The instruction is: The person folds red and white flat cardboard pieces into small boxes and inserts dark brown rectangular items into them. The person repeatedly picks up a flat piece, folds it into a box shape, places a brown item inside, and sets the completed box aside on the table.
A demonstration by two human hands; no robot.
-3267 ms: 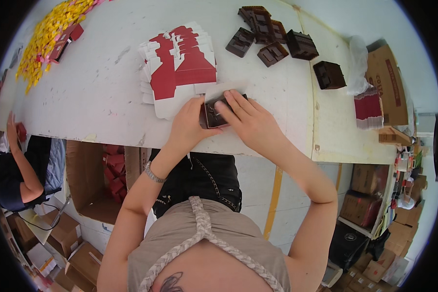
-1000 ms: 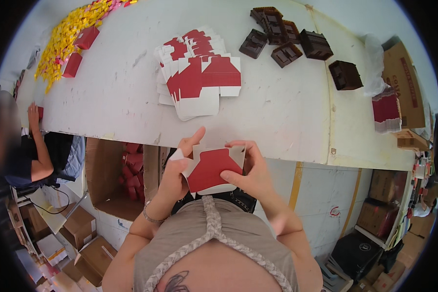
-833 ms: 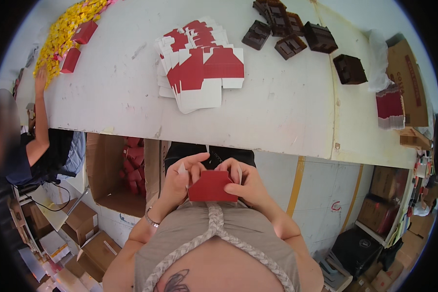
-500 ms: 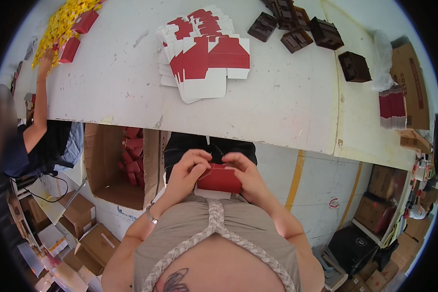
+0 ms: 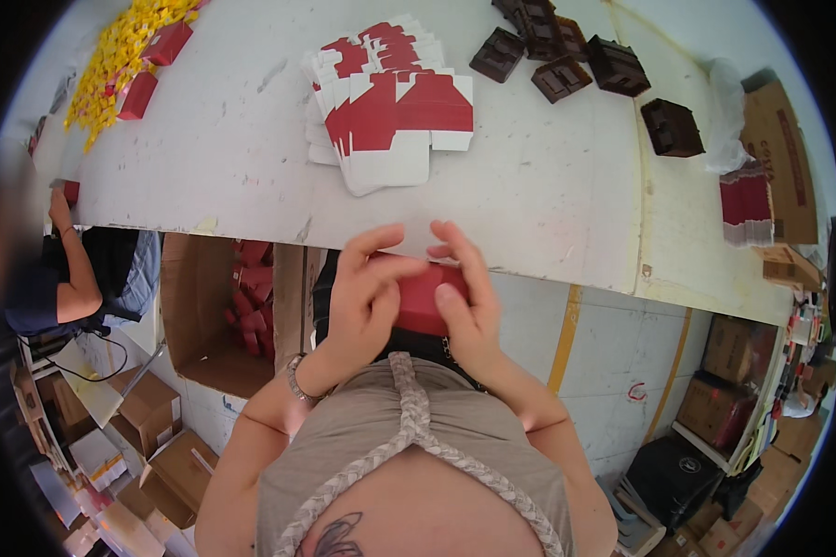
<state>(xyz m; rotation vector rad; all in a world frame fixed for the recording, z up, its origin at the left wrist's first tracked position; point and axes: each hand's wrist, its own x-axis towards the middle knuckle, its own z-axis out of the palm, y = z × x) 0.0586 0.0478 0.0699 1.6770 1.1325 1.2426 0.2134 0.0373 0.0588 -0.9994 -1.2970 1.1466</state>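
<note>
A small red paper box (image 5: pixel 422 306) is held between my two hands, just in front of the table's near edge. My left hand (image 5: pixel 367 302) presses on its left side, the index finger lying across the top edge. With its thumb on the front face and its fingers behind, my right hand (image 5: pixel 471 302) grips the right end. Beyond them, a fanned stack of flat red-and-white box blanks (image 5: pixel 381 167) lies on the white table (image 5: pixel 548 195).
An open cardboard carton (image 5: pixel 218 367) with red boxes inside stands below the table at left. Dark brown trays (image 5: pixel 613 65) lie at the back right. Yellow wrapped pieces (image 5: pixel 111 74) are heaped far left, near a co-worker's hand (image 5: pixel 60 212) at a red box.
My hands and the red box have moved forward and up to the table edge, the box now tilted. The co-worker's hand has moved from the yellow heap back toward the near table edge.
</note>
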